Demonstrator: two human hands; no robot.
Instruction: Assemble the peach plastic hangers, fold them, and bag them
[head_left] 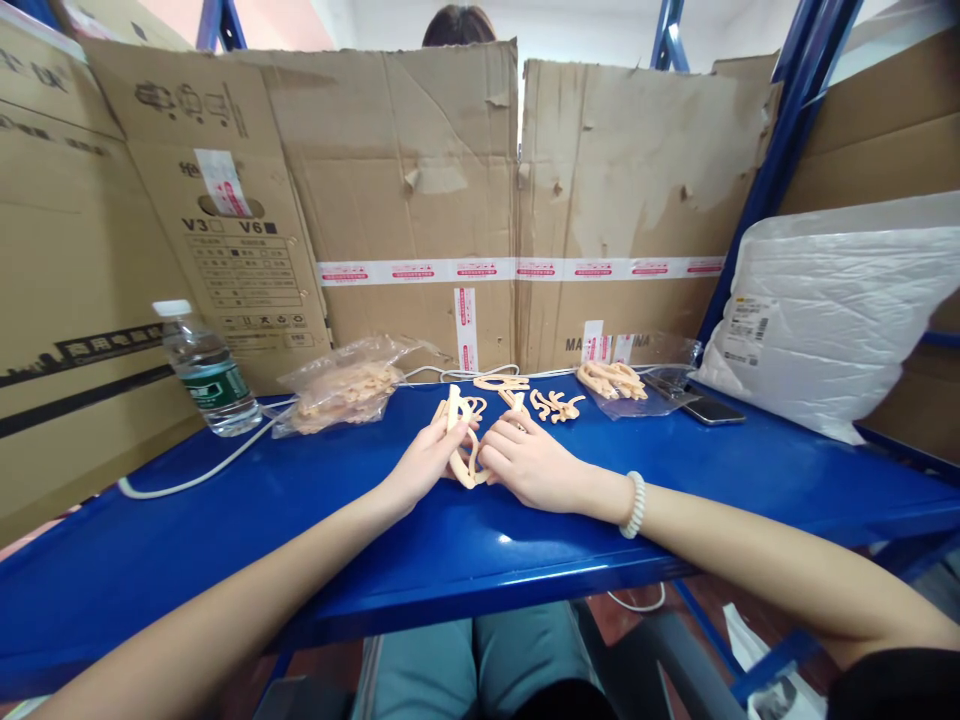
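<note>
Both hands meet over the near middle of the blue table. My left hand (429,458) is closed around a cream-coloured, curved, branching piece (459,468), which stands tilted up between the hands. On its right side, my right hand (534,466) has its fingers curled in against the same piece. A short pale end (516,402) pokes out above the right fingers; whether it belongs to the held piece I cannot tell. Just beyond the hands lie a cream piece with several curved prongs (556,405) and a flat looped piece (501,382).
A clear bag of cream pieces (345,390) and a water bottle (210,375) stand left on the blue table (337,545). To the right are looped pieces (611,380) on clear plastic, a phone (712,408) and a white padded package (832,320). Cardboard (420,200) walls the back; a person's hair shows above.
</note>
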